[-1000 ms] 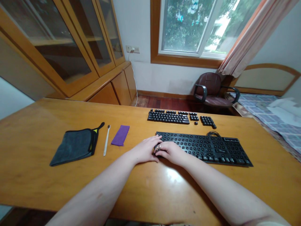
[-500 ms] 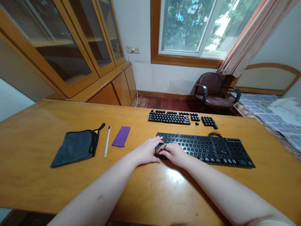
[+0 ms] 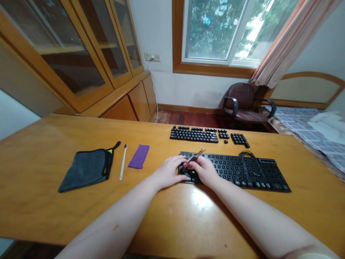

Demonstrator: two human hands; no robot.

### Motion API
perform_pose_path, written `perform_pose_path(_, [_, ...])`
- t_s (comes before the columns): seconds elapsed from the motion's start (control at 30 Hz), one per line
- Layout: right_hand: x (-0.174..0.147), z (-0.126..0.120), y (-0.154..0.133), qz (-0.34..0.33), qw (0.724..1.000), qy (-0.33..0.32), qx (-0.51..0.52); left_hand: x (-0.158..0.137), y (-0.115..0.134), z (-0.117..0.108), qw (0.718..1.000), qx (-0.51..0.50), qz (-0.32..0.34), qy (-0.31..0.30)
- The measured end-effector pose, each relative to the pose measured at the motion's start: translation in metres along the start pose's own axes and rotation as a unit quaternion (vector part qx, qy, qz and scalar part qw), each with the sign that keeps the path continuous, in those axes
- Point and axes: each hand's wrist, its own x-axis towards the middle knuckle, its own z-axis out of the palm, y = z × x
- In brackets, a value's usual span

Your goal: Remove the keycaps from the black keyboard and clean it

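Black keyboard [image 3: 234, 169] lies on the desk [image 3: 172, 219], its left end beneath the left hand [image 3: 170, 172], whose grip cannot be determined. The right hand [image 3: 207, 172] grasps the wire-pronged tool [image 3: 194, 157], now tilted upward from its earlier downward position; engagement with the keyboard appears interrupted.

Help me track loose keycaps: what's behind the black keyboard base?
Beyond the keyboard base, black keycaps lie in blocks on the desk, with a coiled cable nearer. The base hides the cable's near part.
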Motion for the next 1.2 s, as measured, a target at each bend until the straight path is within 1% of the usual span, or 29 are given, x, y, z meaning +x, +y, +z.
perform_pose_path(0.1, [0.001,-0.001,0.002,-0.014,0.999,0.017,0.027,0.002,0.003,0.002,0.999,-0.022,-0.011,0.049])
perform_pose_path(0.2, [0.000,-0.003,0.001,-0.046,0.998,0.036,-0.003,0.004,0.005,0.004,0.996,-0.050,-0.038,0.065])
perform_pose_path(0.3, [0.001,-0.004,0.000,-0.066,0.996,0.052,-0.035,0.004,0.005,0.006,0.993,-0.061,-0.044,0.096])
perform_pose_path(0.4, [0.001,-0.005,-0.002,-0.049,0.996,0.062,-0.040,0.003,0.005,0.007,0.989,-0.055,-0.053,0.130])
perform_pose_path(0.5, [0.002,-0.005,-0.003,-0.028,0.998,0.056,-0.031,0.002,0.006,0.007,0.985,-0.050,-0.054,0.155])
perform_pose_path(0.63, [0.003,-0.005,-0.003,-0.018,0.998,0.055,0.020,0.001,0.008,0.009,0.983,-0.077,-0.051,0.158])
perform_pose_path(0.73, [0.003,-0.003,-0.005,-0.004,0.997,0.060,0.048,0.002,0.007,0.012,0.977,-0.130,-0.077,0.152])
perform_pose_path(0.8, [0.003,-0.002,-0.006,0.004,0.997,0.058,0.053,0.003,0.005,0.014,0.965,-0.190,-0.104,0.147])
perform_pose_path(0.87, [0.002,-0.002,-0.007,0.006,0.997,0.055,0.052,0.004,0.004,0.016,0.947,-0.259,-0.124,0.144])
perform_pose_path(0.97, [0.001,-0.002,-0.006,-0.001,0.996,0.064,0.058,0.006,0.001,0.018,0.926,-0.324,-0.129,0.146])
perform_pose_path(1.07, [0.001,-0.001,-0.003,-0.001,0.995,0.072,0.073,0.006,-0.001,0.020,0.922,-0.336,-0.126,0.144])
perform_pose_path(1.2, [0.001,-0.001,-0.002,0.006,0.995,0.070,0.077,0.006,-0.003,0.022,0.923,-0.326,-0.137,0.152])
